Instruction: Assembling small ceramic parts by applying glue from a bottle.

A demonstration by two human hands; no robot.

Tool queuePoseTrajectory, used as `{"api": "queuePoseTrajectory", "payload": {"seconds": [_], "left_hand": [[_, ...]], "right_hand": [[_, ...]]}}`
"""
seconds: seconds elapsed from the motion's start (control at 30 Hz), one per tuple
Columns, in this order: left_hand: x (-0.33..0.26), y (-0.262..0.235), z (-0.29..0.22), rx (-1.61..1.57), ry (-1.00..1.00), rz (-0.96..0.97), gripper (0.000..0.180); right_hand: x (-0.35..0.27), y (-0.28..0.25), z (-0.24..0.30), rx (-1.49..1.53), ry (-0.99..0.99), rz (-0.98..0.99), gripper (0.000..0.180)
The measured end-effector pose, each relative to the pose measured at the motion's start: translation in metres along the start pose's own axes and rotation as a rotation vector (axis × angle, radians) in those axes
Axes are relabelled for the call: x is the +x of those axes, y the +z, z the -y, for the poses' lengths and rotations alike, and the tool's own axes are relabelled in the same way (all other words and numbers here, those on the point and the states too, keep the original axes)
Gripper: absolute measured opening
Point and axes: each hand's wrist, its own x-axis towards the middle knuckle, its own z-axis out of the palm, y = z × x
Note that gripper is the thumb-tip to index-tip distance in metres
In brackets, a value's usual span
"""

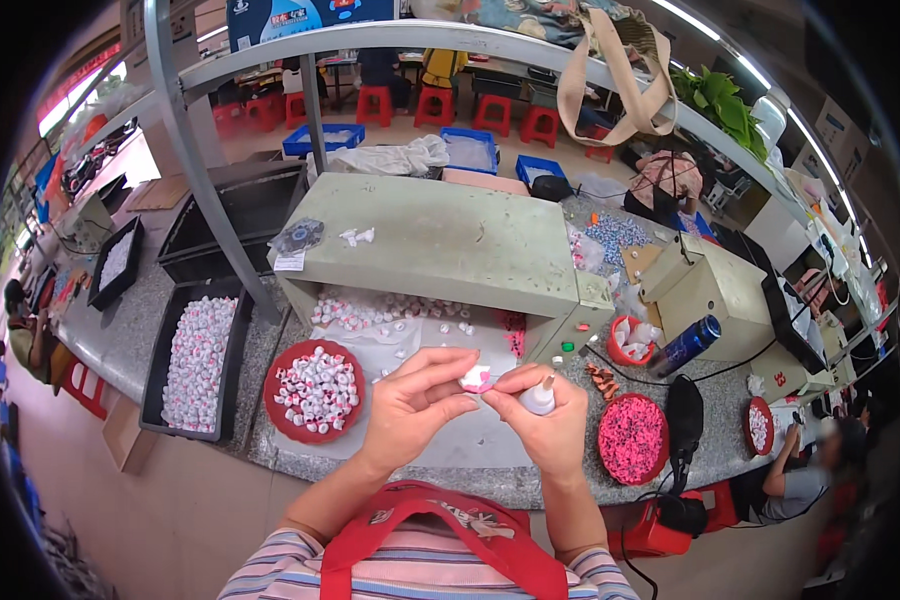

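Between the thumb and fingers of my left hand [417, 405] is a small white figure piece [473, 378] with a pink part on it. My right hand [548, 425] grips a small white squeeze bottle [539, 397] with a tan nozzle pointing up. The thumb and forefinger of that hand also meet the pink side of the piece; whether they hold a separate pink part I cannot tell. A red round tray [315, 432] of white-and-pink pieces lies left of my hands. To the right is a red round tray [661, 470] of small pink parts.
A pale green metal tunnel-shaped housing [440, 235] stands ahead, with more pieces under it. Black crates, one a full bin [235, 395], line the left. A blue can [692, 343], a red cup [625, 350] and a black pouch [684, 415] sit right. A grey metal frame [175, 110] crosses overhead.
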Motion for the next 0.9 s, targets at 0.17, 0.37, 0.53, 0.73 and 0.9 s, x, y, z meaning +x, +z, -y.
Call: {"api": "queuePoseTrajectory", "payload": {"seconds": [0.17, 0.37, 0.53, 0.73, 0.9], "left_hand": [[-0.008, -0.02, 0.011, -0.092, 0.007, -0.011, 0.031], [-0.014, -0.026, 0.018, -0.247, 0.033, 0.019, 0.029], [-0.015, -0.026, 0.023, -0.336, -0.031, 0.017, 0.03], [-0.017, -0.024, 0.033, -0.366, -0.113, -0.005, 0.032], [-0.014, -0.019, 0.042, -0.329, -0.064, -0.038, 0.032]], "right_hand": [[-0.006, 0.025, -0.001, 0.026, 0.04, -0.1, 0.011], [-0.01, 0.029, -0.007, -0.058, -0.079, -0.038, 0.014], [-0.012, 0.031, -0.013, -0.131, -0.172, -0.086, 0.015], [-0.013, 0.027, -0.014, -0.165, -0.131, -0.08, 0.013], [-0.011, 0.022, -0.023, -0.134, -0.02, -0.095, 0.011]]}}
